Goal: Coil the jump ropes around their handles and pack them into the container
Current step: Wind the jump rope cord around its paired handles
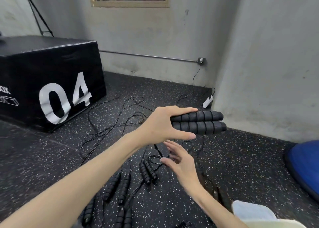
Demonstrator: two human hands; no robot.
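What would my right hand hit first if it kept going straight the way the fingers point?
Probably the left hand gripping the paired handles: the right hand points up-left toward its underside. Depth is unclear, so it might pass beneath.

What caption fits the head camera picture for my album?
Left hand holds two jump rope handles together above more ropes on the floor; open right hand below.

Handles [198, 122], centre right: matt black ribbed foam. Floor [241, 158]: speckled rough rubber. Box [51, 82], upper left: black, slightly glossy vinyl.
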